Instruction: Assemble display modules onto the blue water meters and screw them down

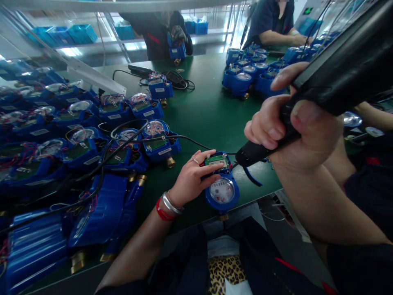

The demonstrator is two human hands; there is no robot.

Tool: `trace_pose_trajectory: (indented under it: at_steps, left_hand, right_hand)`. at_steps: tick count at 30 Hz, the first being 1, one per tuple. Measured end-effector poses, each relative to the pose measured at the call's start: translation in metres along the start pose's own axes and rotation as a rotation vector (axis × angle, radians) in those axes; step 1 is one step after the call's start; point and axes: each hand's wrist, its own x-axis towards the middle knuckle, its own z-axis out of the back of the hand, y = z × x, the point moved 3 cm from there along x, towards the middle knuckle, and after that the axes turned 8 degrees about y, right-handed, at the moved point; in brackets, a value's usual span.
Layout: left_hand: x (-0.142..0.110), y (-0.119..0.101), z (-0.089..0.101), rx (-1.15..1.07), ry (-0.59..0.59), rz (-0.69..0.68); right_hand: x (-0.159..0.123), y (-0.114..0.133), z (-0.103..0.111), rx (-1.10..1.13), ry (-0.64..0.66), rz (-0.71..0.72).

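A blue water meter (221,191) with a round dial lies at the front edge of the green table. Its upper compartment holds a green circuit board (219,163) with a small display. My left hand (196,174), fingers stretched out and apart, rests on this board and the meter's edge. My right hand (297,119) is closed around a black electric screwdriver (337,61), its body tilted up to the right. The screwdriver's nose points down-left at the right side of the board compartment. Its tip against the meter is too small to make out clearly.
Rows of blue meters (113,110) with loose wires crowd the left. A black cable (190,139) crosses the green table (202,106). More meters (242,78) stand at the back right. Across the table a co-worker (153,37) holds a meter; another person (270,28) works at right.
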Motion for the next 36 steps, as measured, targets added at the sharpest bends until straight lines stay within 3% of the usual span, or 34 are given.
trace_pose_trajectory:
  at_steps: [18,22,29,36]
  left_hand:
    - [0.002,0.001,-0.001,-0.004,0.011,-0.003]
    - [0.003,0.000,-0.001,-0.003,0.013,-0.012]
    - [0.003,0.002,-0.003,0.008,-0.013,-0.030]
    - [0.003,0.003,-0.002,-0.018,-0.005,-0.033]
  right_hand:
    - [-0.003,-0.022,0.006,0.007,0.046,-0.016]
    - [-0.001,-0.026,0.003,0.010,0.031,-0.097]
    - [-0.003,-0.023,-0.006,0.037,0.155,-0.200]
    - [0.000,-0.031,-0.006,0.100,0.265,-0.177]
